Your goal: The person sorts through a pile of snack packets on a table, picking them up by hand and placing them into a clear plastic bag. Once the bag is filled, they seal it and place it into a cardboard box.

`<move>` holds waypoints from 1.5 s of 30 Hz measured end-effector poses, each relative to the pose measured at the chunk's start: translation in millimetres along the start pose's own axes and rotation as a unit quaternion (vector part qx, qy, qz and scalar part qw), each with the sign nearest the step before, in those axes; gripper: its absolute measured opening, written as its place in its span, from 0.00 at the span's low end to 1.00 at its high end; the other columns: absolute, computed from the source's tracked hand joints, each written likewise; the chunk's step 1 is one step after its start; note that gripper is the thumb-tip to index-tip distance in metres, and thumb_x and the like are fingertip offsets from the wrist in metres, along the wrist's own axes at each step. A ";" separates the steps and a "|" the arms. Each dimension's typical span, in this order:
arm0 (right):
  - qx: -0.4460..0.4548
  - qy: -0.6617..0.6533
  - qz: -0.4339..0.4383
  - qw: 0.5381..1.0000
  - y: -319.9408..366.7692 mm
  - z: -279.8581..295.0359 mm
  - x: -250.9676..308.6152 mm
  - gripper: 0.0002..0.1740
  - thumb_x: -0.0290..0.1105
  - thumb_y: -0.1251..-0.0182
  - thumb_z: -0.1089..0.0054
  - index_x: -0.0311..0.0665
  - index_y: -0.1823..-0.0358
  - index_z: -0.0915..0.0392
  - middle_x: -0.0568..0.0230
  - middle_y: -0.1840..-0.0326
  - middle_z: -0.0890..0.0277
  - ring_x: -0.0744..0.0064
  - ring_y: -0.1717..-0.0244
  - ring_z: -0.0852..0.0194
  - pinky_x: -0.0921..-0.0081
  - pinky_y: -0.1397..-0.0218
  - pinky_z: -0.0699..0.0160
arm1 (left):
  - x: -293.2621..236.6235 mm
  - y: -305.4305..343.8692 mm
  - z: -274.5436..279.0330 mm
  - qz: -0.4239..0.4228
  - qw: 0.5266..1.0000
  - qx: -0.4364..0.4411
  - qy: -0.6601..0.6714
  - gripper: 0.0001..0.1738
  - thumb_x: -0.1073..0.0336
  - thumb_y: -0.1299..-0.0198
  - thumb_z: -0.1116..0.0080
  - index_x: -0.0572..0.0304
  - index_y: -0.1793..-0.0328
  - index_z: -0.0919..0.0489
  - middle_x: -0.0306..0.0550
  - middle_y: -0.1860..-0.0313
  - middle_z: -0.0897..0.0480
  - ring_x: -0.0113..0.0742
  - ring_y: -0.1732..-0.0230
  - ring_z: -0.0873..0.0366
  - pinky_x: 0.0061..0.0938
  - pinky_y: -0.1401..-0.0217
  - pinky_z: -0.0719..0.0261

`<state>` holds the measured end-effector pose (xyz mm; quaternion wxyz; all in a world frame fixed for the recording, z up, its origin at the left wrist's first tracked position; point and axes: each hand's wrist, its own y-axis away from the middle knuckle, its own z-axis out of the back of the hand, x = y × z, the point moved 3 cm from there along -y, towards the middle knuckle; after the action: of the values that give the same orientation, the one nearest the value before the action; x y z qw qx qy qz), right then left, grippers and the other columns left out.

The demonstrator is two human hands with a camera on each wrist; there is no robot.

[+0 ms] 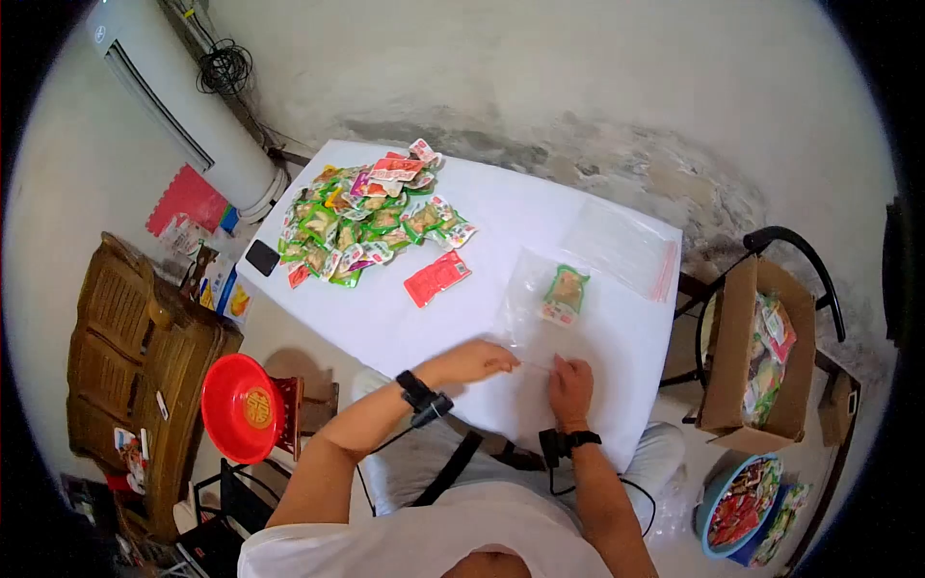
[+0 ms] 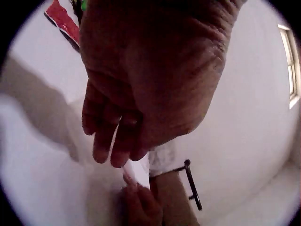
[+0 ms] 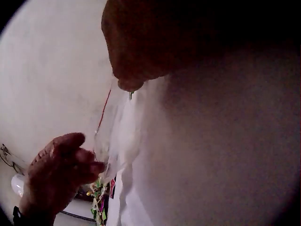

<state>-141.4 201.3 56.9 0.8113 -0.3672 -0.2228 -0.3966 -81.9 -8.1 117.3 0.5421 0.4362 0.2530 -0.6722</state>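
A clear plastic bag [image 1: 520, 299] lies on the white-covered table, its near edge raised between my two hands. My left hand [image 1: 477, 361] pinches that edge on the left. On the right, my right hand [image 1: 571, 390] pinches it with thumb and fingers. A green-edged food packet [image 1: 565, 295] shows within the bag's outline, toward its far end. In the right wrist view, the bag's film [image 3: 110, 136] with a thin red line stretches between both hands. The left wrist view shows the left palm [image 2: 150, 80] close up, fingers bent toward the bag.
A heap of green and red packets [image 1: 366, 217] covers the table's far left, with one red packet [image 1: 437, 278] apart and a phone [image 1: 262, 257] at the corner. More clear bags [image 1: 617, 250] lie far right. Beside the table stand a cardboard box [image 1: 723, 356] and a red basin [image 1: 226, 405].
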 end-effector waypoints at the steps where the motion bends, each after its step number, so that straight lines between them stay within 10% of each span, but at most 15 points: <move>1: 0.003 0.000 0.002 1.000 -0.3 0.5 1.0 0.16 0.27 0.49 0.40 0.40 0.55 0.20 0.53 0.66 0.27 0.51 0.62 0.29 0.57 0.57 0.31 | 19.6 3.7 12.7 0.036 0.995 -0.035 0.090 0.13 0.68 0.36 0.49 0.62 0.48 0.21 0.49 0.59 0.17 0.37 0.56 0.20 0.30 0.50 0.23; 6: 0.033 0.026 0.012 0.999 3.7 -4.0 -5.1 0.16 0.29 0.47 0.39 0.37 0.54 0.21 0.52 0.61 0.31 0.51 0.57 0.32 0.60 0.53 0.33 | 79.8 19.7 97.3 0.087 0.928 -0.349 -0.097 0.17 0.63 0.41 0.46 0.62 0.47 0.22 0.54 0.55 0.19 0.45 0.53 0.21 0.34 0.49 0.25; 15: 0.040 0.019 0.018 0.999 3.8 -1.9 -3.3 0.17 0.26 0.47 0.40 0.38 0.53 0.23 0.51 0.57 0.31 0.50 0.54 0.34 0.60 0.51 0.34 | 113.7 20.7 103.7 0.190 0.882 -0.293 -0.314 0.39 0.60 0.50 0.36 0.65 0.33 0.38 0.66 0.33 0.39 0.62 0.32 0.44 0.42 0.30 0.40; 23: 0.036 0.020 0.021 0.999 1.7 -2.4 1.9 0.17 0.26 0.48 0.39 0.38 0.54 0.23 0.52 0.56 0.30 0.51 0.53 0.33 0.60 0.50 0.34 | 133.5 29.7 103.4 0.141 0.867 -0.302 -0.370 0.29 0.61 0.50 0.37 0.62 0.41 0.31 0.55 0.40 0.28 0.54 0.39 0.32 0.45 0.42 0.28; 33: 0.040 0.041 -0.008 0.998 5.4 -3.4 -4.8 0.19 0.31 0.47 0.39 0.40 0.51 0.24 0.52 0.52 0.30 0.52 0.48 0.33 0.57 0.46 0.33 | 142.1 28.0 106.1 0.375 0.824 -0.399 -0.148 0.35 0.59 0.65 0.26 0.66 0.50 0.28 0.64 0.54 0.23 0.59 0.53 0.23 0.43 0.51 0.23; 38: 0.017 0.009 -0.012 1.000 5.2 0.4 1.3 0.20 0.30 0.46 0.40 0.39 0.49 0.26 0.50 0.49 0.32 0.49 0.47 0.34 0.57 0.43 0.33 | 172.2 27.1 110.4 0.372 0.871 -0.271 -0.171 0.24 0.59 0.57 0.31 0.67 0.58 0.26 0.57 0.69 0.19 0.49 0.67 0.19 0.35 0.59 0.21; 45: 0.005 0.031 0.037 0.999 4.2 -3.9 -2.6 0.11 0.29 0.44 0.41 0.39 0.59 0.22 0.51 0.52 0.31 0.51 0.51 0.32 0.58 0.48 0.32 | 130.6 52.4 74.7 0.221 0.832 -0.490 0.137 0.07 0.70 0.41 0.45 0.59 0.56 0.26 0.40 0.72 0.21 0.28 0.75 0.24 0.24 0.74 0.25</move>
<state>-139.3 201.3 51.0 0.8339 -0.3588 -0.1859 -0.3759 -59.6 -150.0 48.5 0.7788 0.2455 0.5178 -0.2553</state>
